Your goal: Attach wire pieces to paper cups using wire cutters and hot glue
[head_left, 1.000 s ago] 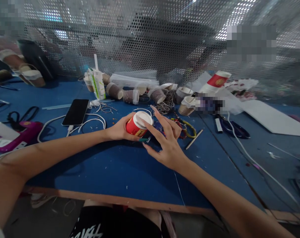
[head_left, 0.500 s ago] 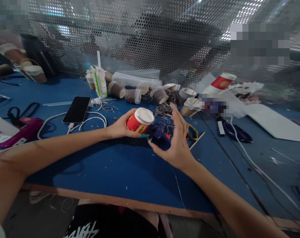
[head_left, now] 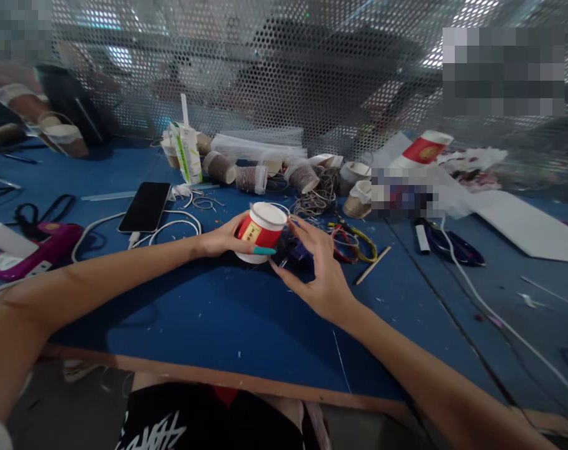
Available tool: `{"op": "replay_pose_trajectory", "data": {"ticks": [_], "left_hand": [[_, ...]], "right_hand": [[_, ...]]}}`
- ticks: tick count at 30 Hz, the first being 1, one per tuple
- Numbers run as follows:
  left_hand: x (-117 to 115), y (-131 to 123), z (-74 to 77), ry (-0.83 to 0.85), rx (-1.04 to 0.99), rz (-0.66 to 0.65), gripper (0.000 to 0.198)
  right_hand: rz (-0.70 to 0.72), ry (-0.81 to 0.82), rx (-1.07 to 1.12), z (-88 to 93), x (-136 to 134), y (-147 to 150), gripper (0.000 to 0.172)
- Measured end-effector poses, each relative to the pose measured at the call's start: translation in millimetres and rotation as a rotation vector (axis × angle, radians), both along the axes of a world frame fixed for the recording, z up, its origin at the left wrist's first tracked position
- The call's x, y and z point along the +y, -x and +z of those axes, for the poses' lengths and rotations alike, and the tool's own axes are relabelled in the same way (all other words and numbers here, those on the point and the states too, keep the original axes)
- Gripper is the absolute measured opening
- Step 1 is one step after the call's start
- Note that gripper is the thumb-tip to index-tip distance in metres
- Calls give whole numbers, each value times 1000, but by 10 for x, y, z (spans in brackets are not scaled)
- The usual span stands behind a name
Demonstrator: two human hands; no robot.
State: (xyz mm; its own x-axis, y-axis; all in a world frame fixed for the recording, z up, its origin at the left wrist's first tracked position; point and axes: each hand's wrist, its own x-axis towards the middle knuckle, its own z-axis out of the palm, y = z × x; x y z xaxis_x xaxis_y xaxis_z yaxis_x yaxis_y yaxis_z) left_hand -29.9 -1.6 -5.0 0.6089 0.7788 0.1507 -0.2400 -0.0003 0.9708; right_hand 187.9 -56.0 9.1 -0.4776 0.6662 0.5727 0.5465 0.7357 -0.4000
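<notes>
My left hand [head_left: 224, 240] grips a red and white paper cup [head_left: 265, 232] above the table, its white end tipped up. Teal material covers the tip of the left thumb. On the cup's right side, my right hand [head_left: 319, 269] is curved with thumb and fingers apart. Its fingertips come close to the cup; whether they touch it is unclear. A thin strand loops beside the cup's upper rim. Partly hidden behind the right hand is a dark blue object [head_left: 299, 251]. Red and yellow rings of wire or tape [head_left: 359, 245] lie beyond that hand.
Several string-wrapped cups [head_left: 252, 179] and tangled cord [head_left: 316, 199] lie along the perforated metal screen [head_left: 246, 75]. A phone [head_left: 146, 207] on a white cable, a purple power strip [head_left: 37, 249], a drink carton [head_left: 186, 153], a wooden stick [head_left: 373, 265] and another red cup [head_left: 425, 149] surround the hands.
The cup has turned in my left hand, with its yellow label now facing left and its lower white rim showing. My right hand has moved left, closer to the cup.
</notes>
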Motion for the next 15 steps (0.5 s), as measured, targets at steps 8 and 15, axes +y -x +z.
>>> {"op": "replay_pose_trajectory", "data": {"ticks": [8, 15], "left_hand": [[41, -44, -45, -152, -10, 283, 75], [35, -78, -34, -149, -10, 226, 67]], "right_hand": [[92, 114, 86, 24, -69, 15, 74], [126, 79, 52, 34, -85, -5, 76]]}}
